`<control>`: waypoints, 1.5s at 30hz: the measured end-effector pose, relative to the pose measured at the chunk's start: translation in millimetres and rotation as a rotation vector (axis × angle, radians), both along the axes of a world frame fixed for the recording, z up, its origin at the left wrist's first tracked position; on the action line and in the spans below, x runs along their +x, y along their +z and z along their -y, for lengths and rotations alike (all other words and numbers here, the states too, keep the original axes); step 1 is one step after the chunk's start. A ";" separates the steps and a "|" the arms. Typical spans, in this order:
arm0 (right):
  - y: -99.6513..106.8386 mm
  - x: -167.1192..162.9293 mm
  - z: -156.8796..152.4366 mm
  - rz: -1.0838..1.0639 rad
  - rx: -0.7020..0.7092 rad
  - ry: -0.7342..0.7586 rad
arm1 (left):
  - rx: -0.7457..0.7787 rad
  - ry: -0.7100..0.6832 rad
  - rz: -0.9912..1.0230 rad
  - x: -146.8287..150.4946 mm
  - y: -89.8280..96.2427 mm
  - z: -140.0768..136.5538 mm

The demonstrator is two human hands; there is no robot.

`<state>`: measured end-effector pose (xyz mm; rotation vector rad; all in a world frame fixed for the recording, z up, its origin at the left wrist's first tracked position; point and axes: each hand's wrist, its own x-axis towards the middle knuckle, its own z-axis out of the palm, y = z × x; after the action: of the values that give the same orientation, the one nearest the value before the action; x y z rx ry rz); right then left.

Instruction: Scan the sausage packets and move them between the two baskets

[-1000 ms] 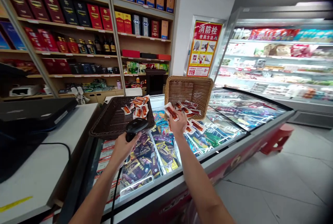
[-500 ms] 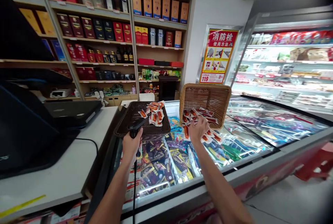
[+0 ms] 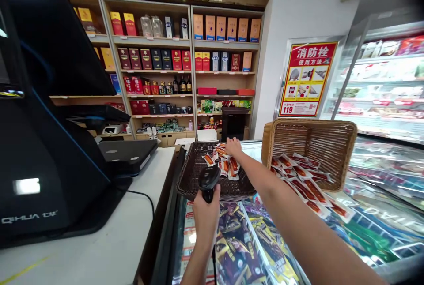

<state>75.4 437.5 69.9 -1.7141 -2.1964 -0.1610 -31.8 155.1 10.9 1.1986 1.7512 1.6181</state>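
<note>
My left hand [image 3: 206, 212] is wrapped round the handle of a black barcode scanner [image 3: 209, 178], its head over the near side of a dark brown wicker basket [image 3: 190, 179]. Inside that basket lies a small pile of packaged sausages [image 3: 224, 166] in clear wrappers. My right hand [image 3: 233, 146] is at the basket's far right side, by the pile, fingers curled; what they hold, if anything, is hidden. To the right, a light brown wicker basket [image 3: 313, 126] leans tilted on its side, and more wrapped sausages [image 3: 303, 185] spill from it onto the freezer's glass.
A chest freezer with ice-cream packs [image 3: 236, 241] under glass carries both baskets. At left, a white counter [image 3: 109, 241] holds a black checkout machine [image 3: 43, 166]. Shelves of boxes and bottles [image 3: 155, 60] stand behind; a red notice [image 3: 308, 77] hangs on the wall.
My right hand has moved from the light basket's sausages leftward to the dark basket. My left hand still grips the scanner. The view has turned left.
</note>
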 end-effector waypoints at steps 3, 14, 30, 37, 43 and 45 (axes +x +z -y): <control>-5.4 -1.5 -11.6 0.019 -0.045 0.024 | -0.049 0.047 -0.005 5.6 -1.5 0.7; -7.6 17.2 39.6 -0.058 0.035 0.249 | -0.035 0.016 -0.028 7.0 15.1 8.8; -58.4 132.5 212.7 -1.049 0.468 0.185 | -0.042 -0.201 0.097 28.3 36.2 15.8; -67.8 136.7 215.2 -0.972 0.584 0.172 | -0.105 -0.390 0.002 39.0 36.9 20.8; -65.4 128.6 222.0 -0.975 0.633 0.229 | -0.124 -0.388 -0.069 36.5 28.7 17.6; -66.3 127.5 222.6 -0.971 0.641 0.228 | -0.118 -0.386 -0.102 34.9 27.0 16.3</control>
<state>202.9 215.0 3.7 -0.8761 -1.3664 0.0319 3.1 138.8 37.9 1.4756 1.5306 1.2325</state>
